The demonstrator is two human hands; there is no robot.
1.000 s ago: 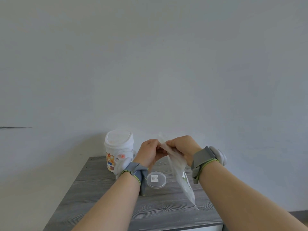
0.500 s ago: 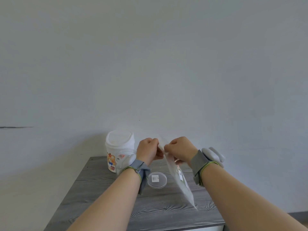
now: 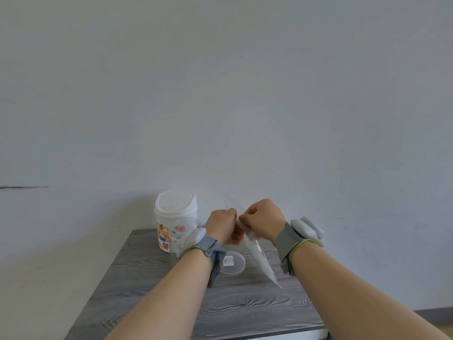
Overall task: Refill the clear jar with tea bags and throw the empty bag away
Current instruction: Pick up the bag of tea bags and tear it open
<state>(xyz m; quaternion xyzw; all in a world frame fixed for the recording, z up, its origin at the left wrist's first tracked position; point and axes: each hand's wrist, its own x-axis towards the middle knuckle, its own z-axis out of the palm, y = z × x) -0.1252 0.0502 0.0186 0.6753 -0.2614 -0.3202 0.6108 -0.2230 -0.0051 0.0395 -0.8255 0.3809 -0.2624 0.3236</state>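
My left hand (image 3: 221,225) and my right hand (image 3: 263,220) meet above the table, each pinching the top edge of a translucent plastic bag (image 3: 260,261). The bag hangs down and to the right, its lower corner just above the tabletop. Its contents are too faint to tell. A clear jar (image 3: 182,233) stands open behind my left wrist, partly hidden by it. The jar's clear round lid (image 3: 232,263) lies flat on the table beneath my hands. At the table's back left stands a small white bin (image 3: 175,214) with a swing lid and cartoon stickers.
The grey wood-grain table (image 3: 152,278) stands against a plain pale wall. Its left and right edges fall off close to my forearms. Both wrists carry grey bands with white devices.
Both hands have lowered a little and drawn closer over the bag's top edge. The bag hangs nearer the table and further to the right.
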